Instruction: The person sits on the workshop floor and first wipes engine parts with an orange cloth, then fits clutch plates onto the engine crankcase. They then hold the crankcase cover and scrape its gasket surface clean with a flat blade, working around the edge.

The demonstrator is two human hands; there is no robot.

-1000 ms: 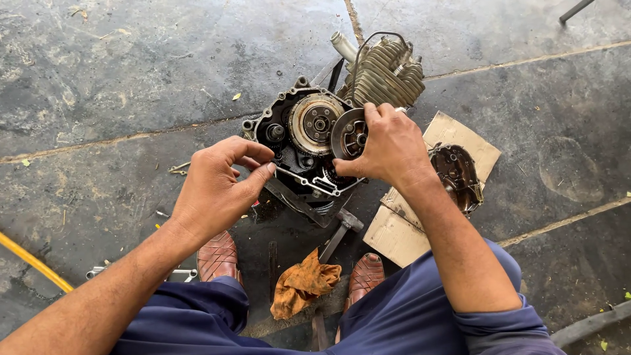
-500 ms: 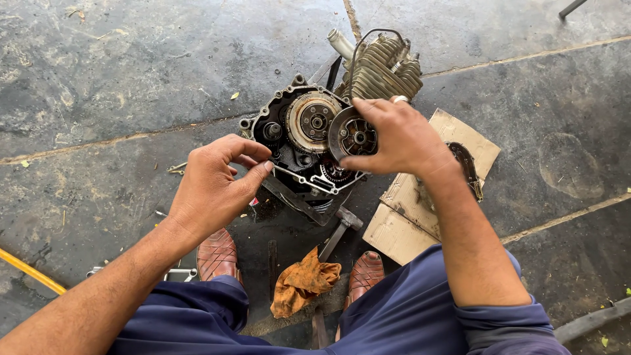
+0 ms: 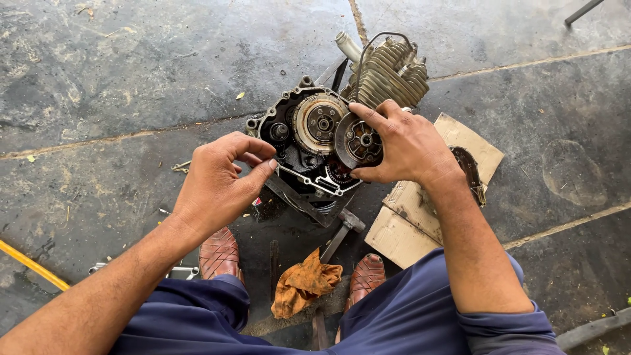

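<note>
Hands work at an opened motorcycle engine that sits on the stained concrete floor, its side cover off and its finned cylinder pointing away from the person. The right hand grips a round, dark clutch disc assembly by its rim, thumb below and fingers curled over the top edge, holding it just in front of the engine's open case, beside the larger round clutch drum seated in the case. The left hand hovers at the near-left edge of the engine, its fingers bent and drawn together with thumb and forefinger tips nearly meeting (whether something small is pinched between them cannot be told). Its fingertips sit close to the pale gasket edge of the case.

Below the engine, a hammer lies on the floor with its head near the case, and an orange rag is crumpled between the person's brown sandals. A flattened piece of cardboard lies to the right under the right forearm, with a dark engine cover resting on it. A yellow hose crosses the lower-left corner, and a few small metal tools are scattered left of the engine.
</note>
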